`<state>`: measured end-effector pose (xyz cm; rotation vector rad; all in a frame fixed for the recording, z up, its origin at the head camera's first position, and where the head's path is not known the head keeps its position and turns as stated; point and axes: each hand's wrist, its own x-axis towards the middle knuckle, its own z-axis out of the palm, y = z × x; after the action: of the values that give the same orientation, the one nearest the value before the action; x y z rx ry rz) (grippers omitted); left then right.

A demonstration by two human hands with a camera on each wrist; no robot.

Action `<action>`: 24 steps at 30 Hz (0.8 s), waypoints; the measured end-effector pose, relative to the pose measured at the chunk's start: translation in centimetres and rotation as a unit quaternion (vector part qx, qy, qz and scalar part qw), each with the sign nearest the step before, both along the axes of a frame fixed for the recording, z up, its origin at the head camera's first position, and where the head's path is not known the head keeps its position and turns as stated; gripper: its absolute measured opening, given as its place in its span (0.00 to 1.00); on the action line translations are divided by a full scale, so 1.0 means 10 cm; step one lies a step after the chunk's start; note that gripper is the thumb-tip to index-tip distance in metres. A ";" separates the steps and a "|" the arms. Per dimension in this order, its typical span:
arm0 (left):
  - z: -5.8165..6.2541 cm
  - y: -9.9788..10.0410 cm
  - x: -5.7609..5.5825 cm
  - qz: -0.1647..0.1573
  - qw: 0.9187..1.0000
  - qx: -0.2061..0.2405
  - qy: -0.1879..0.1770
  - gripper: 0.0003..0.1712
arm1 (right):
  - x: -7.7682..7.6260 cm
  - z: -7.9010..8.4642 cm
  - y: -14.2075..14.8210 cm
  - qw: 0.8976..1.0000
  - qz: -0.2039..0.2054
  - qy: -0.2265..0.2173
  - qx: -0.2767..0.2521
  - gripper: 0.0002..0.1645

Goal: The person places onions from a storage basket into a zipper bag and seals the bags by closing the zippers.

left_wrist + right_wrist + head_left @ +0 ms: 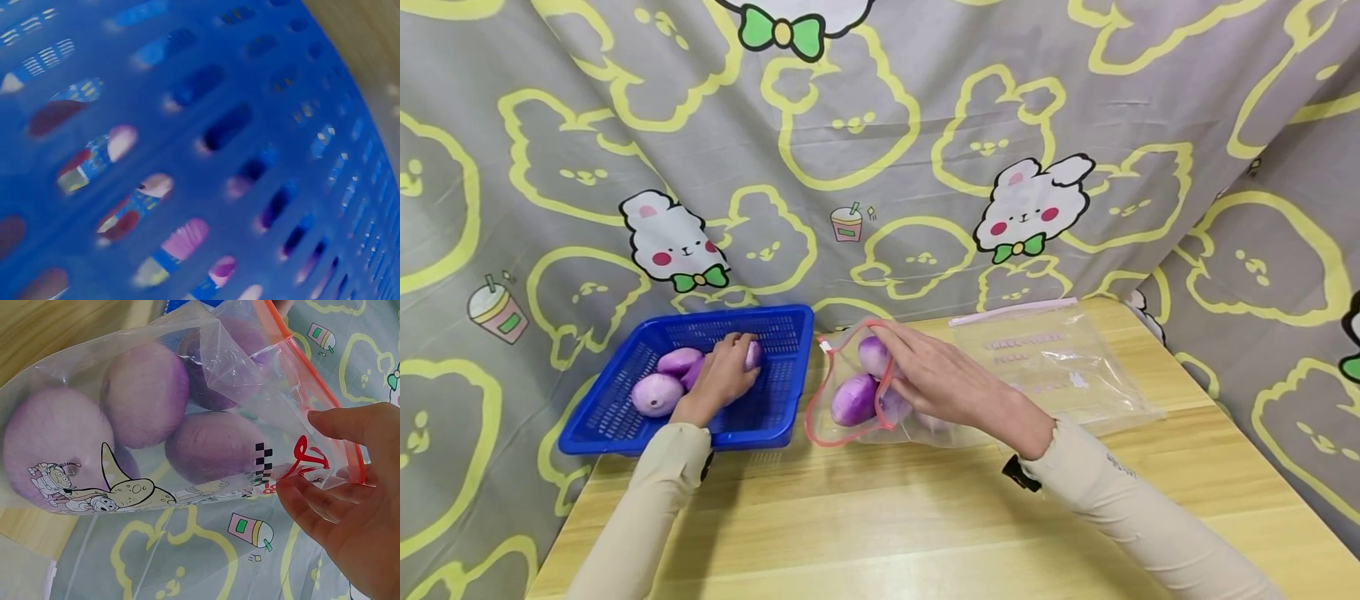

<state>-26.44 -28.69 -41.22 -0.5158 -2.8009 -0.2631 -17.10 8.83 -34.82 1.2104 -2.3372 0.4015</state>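
My left hand (724, 373) reaches into the blue plastic basket (775, 429) and grips a purple onion (753, 356) near its far right side. Several more purple onions (658, 394) lie to the left of that hand. The left wrist view shows only the slotted wall of the basket, with onions behind the slots. My right hand (943, 371) holds the red-edged mouth of a clear zip bag (827, 429), thumb and fingers on either side of the rim. Inside the bag sit several purple onions (147, 394). The bag's mouth gapes toward the basket.
A second clear zip bag (1037, 333) with a pink seal lies flat at the back right of the wooden table (910, 525). Behind the table hangs a grey patterned cloth (865, 167), which also covers the right side.
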 end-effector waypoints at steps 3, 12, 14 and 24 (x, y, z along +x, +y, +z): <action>0.00 -0.01 0.00 0.009 1.000 -0.017 -0.017 0.31 | 0.00 0.00 0.00 1.000 0.000 0.001 0.001 0.40; -0.03 0.02 0.00 0.035 0.998 -0.041 -0.018 0.27 | 0.01 0.00 0.02 1.000 0.001 -0.008 -0.003 0.40; -0.03 0.02 0.01 0.033 0.998 -0.045 -0.009 0.25 | 0.01 0.00 0.02 1.000 0.000 -0.015 -0.006 0.40; -0.05 0.01 0.00 -0.006 0.998 -0.062 0.006 0.27 | 0.02 0.00 0.04 1.000 -0.004 -0.017 -0.006 0.40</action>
<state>-26.42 -28.60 -41.69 -0.5604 -2.8160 -0.0897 -16.94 9.24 -34.78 1.1978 -2.3631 0.4360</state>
